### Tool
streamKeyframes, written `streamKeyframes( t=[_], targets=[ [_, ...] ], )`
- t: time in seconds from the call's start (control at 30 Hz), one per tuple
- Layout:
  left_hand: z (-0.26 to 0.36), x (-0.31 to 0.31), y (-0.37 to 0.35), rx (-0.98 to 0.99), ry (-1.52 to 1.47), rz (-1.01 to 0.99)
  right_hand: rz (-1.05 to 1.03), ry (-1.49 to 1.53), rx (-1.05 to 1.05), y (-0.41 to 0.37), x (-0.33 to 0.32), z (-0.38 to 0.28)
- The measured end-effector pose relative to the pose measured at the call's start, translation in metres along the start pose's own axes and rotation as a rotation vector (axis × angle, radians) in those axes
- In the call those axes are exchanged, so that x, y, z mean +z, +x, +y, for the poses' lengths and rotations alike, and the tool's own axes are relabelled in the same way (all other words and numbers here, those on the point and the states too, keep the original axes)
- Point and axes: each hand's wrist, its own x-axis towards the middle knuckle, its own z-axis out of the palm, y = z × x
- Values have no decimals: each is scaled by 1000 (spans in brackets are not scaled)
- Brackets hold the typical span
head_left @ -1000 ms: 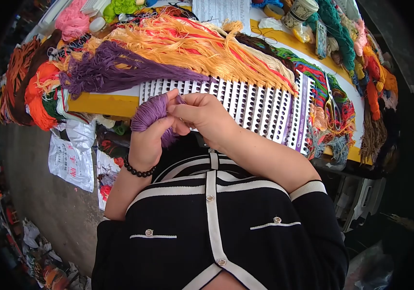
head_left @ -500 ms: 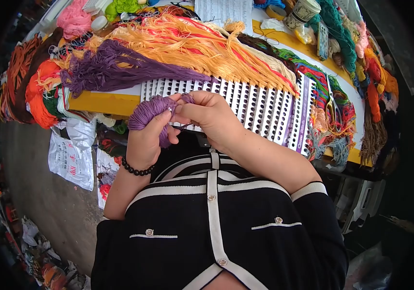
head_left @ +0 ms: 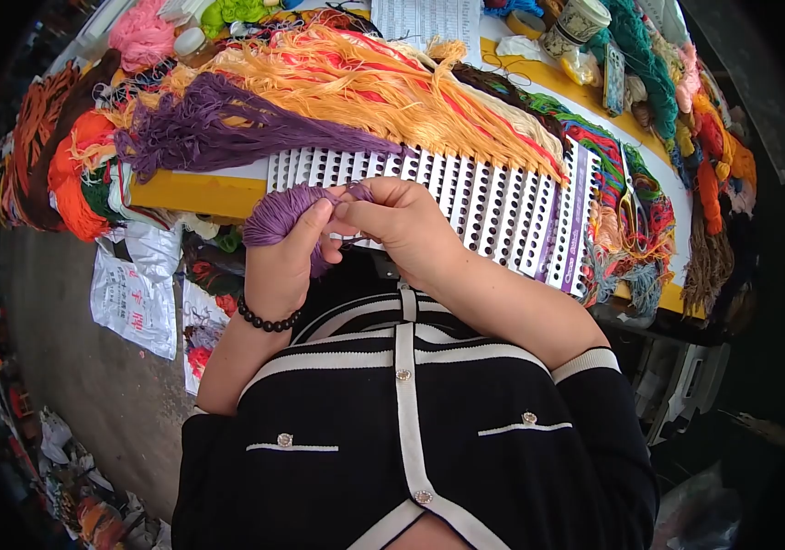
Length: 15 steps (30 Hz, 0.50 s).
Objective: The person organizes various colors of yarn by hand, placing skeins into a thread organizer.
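Observation:
A purple skein of thread is wrapped in my left hand, its thumb pressed along the bundle's right side. My right hand pinches purple strands at the skein's right end, and its fingertips meet those of the left. Just beyond both hands lies a row of white thread cards punched with round holes. Dark purple threads are looped onto one card and fan out to the left. Orange threads hang from many of the other cards and spread away from me.
Scissors rest on multicoloured threads at the right. A patterned cup and a phone stand at the back right, near teal yarn. Orange-red yarn hangs over the left edge. A white plastic bag hangs below.
My left hand has turned slightly, so its thumb covers more of the skein. The fingertips of both hands have shifted a little over the purple strands.

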Motion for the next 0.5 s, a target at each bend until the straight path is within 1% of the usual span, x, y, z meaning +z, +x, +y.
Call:
streamKeyframes(
  t=[0.13, 0.2, 0.33, 0.4, 0.5],
  targets=[
    [-2, 2, 0, 16, -73, 4, -2, 23, 1, -1, -1, -2],
    [-3, 2, -1, -8, -146, 1, 0, 23, -1, -1, -1, -3],
    [3, 8, -4, -15, -124, 17, -15, 77, 13, -1, -1, -2],
    [4, 5, -5, -56, -164, -58, -12, 77, 11, 1, -1, 1],
    [4, 3, -5, -64, -156, -76, -10, 84, 7, 1, 1, 0]
  ],
)
